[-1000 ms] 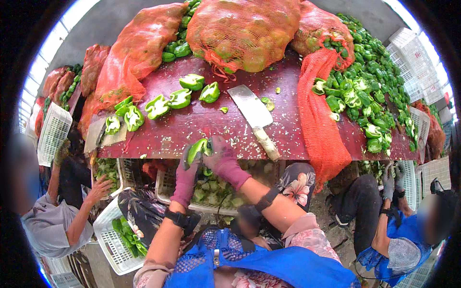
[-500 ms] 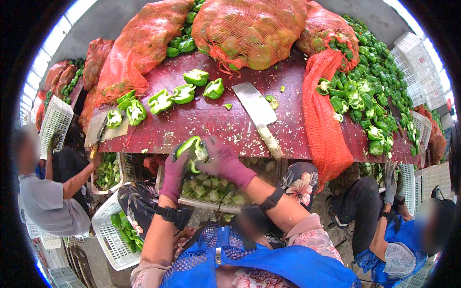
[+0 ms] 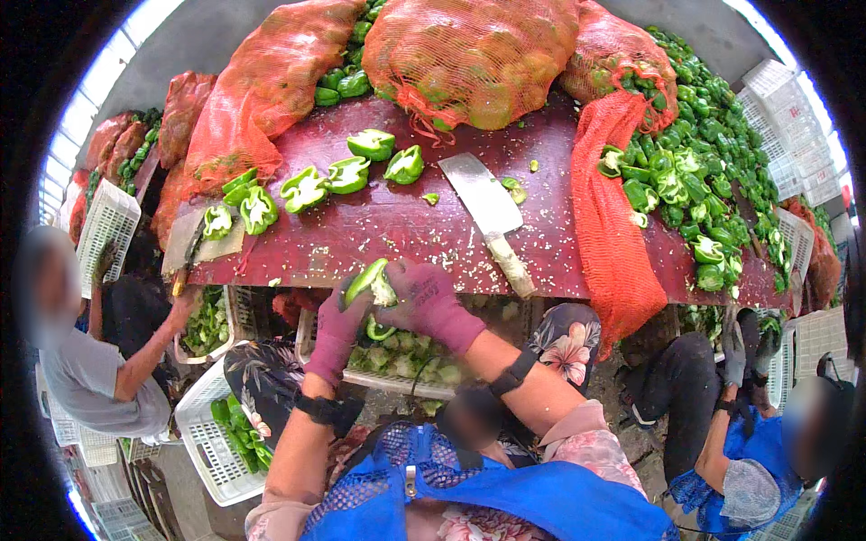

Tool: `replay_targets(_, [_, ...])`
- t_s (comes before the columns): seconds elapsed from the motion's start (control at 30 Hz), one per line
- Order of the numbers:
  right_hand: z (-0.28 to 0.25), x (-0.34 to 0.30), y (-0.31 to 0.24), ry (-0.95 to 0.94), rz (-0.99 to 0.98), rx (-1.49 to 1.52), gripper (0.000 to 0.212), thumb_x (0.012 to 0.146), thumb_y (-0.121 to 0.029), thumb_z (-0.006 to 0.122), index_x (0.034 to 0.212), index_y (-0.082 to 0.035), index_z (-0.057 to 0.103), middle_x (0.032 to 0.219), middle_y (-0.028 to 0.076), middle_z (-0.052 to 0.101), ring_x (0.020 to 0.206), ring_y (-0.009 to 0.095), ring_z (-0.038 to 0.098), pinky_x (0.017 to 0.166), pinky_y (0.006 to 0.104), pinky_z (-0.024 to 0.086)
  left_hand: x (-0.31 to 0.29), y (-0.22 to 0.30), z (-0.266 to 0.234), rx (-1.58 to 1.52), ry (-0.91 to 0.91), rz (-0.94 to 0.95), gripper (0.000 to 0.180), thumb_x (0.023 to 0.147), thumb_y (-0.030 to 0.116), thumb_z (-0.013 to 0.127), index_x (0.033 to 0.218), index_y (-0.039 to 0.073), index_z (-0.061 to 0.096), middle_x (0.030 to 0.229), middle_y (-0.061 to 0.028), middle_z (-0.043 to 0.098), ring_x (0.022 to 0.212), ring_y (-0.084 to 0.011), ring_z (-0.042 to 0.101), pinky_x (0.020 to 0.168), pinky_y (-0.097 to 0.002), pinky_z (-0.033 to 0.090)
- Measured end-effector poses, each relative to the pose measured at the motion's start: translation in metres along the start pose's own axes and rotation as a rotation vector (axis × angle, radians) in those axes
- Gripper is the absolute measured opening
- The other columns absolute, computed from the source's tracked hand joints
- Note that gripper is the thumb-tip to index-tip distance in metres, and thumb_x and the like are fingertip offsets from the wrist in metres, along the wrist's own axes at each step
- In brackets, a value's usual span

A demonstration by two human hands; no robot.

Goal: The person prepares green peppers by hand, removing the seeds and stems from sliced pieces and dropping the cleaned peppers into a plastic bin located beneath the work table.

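Both my gloved hands are together over the near edge of the red table, holding a cut green bell pepper point(image 3: 367, 279). My left hand point(image 3: 336, 325), in a purple glove with dark fingers, is closed around its left side. My right hand point(image 3: 424, 302), gloved likewise, has its fingers pressed to the pale core on the other side; the fingertips are partly hidden. A green piece of pepper shows just below, between the hands. Further off on the table lie a cleaver point(image 3: 487, 207) with a wrapped handle and several cut pepper halves point(image 3: 347, 174).
Large red mesh sacks point(image 3: 474, 63) stand along the table's far side. A pepper heap point(image 3: 699, 171) covers the right. Below my hands is a crate of pepper scraps point(image 3: 397, 361); another white crate point(image 3: 212, 460) sits lower left. Co-workers sit on both sides.
My hands and the pepper have shifted slightly, and the pepper is turned a little. The green piece below it now shows lower between my hands. The left co-worker's hand has moved a little.
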State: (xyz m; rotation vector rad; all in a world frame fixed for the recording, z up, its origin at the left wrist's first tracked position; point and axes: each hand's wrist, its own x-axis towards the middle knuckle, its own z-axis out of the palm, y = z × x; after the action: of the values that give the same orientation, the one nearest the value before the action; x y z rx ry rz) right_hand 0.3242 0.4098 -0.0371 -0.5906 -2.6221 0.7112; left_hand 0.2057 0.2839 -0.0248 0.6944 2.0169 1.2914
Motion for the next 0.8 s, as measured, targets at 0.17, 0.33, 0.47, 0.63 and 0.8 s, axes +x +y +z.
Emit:
replay_targets(0.17, [0.003,-0.002,0.004,0.053,0.011,0.395,0.042,0.064,-0.034,0.072,0.09,-0.003,0.061,0.086,0.013,0.066,0.073,0.027,0.065,0.067,0.038,0.052,-0.002,-0.011,-0.006,-0.067,-0.021,0.061,0.043,0.086,0.011,0.061,0.127,-0.002,0.053,0.106,-0.0059,0.063,0.091,-0.01,0.056,0.081,-0.0256,0.047])
replay_targets(0.33, [0.019,0.004,0.011,-0.021,0.362,1.134,0.03,0.075,-0.02,0.067,0.098,-0.001,0.063,0.088,0.006,0.067,0.077,0.013,0.061,0.069,0.0307,0.051,-0.003,-0.022,-0.003,0.191,0.096,0.258,0.042,0.082,0.015,0.062,0.119,-0.003,0.057,0.1,-0.0106,0.067,0.087,-0.0139,0.061,0.077,-0.0295,0.049])
replay_targets(0.47, [0.026,0.005,0.015,-0.008,0.181,0.755,0.032,0.077,-0.021,0.064,0.102,-0.001,0.062,0.091,0.011,0.065,0.083,0.024,0.063,0.075,0.0343,0.051,0.003,-0.027,-0.001,0.089,0.153,0.2,0.042,0.082,0.016,0.062,0.119,-0.003,0.057,0.1,-0.012,0.068,0.087,-0.016,0.062,0.078,-0.0307,0.049])
replay_targets(0.63, [0.03,-0.003,-0.004,-0.145,0.238,0.191,0.058,0.073,-0.037,0.066,0.117,-0.002,0.051,0.113,0.019,0.056,0.1,0.035,0.061,0.086,0.0432,0.049,0.001,-0.002,-0.009,0.284,0.081,0.131,0.042,0.087,0.018,0.061,0.124,-0.001,0.054,0.099,-0.0147,0.068,0.085,-0.019,0.064,0.075,-0.0301,0.05])
replay_targets(0.8, [0.024,0.001,-0.001,-0.168,0.375,-0.022,0.057,0.071,-0.039,0.07,0.11,-0.002,0.052,0.107,0.017,0.057,0.092,0.034,0.063,0.081,0.0447,0.05,-0.016,0.025,0.018,0.751,0.081,0.147,0.049,0.086,0.036,0.06,0.121,0.002,0.054,0.091,-0.026,0.065,0.087,-0.0399,0.064,0.074,-0.046,0.05])
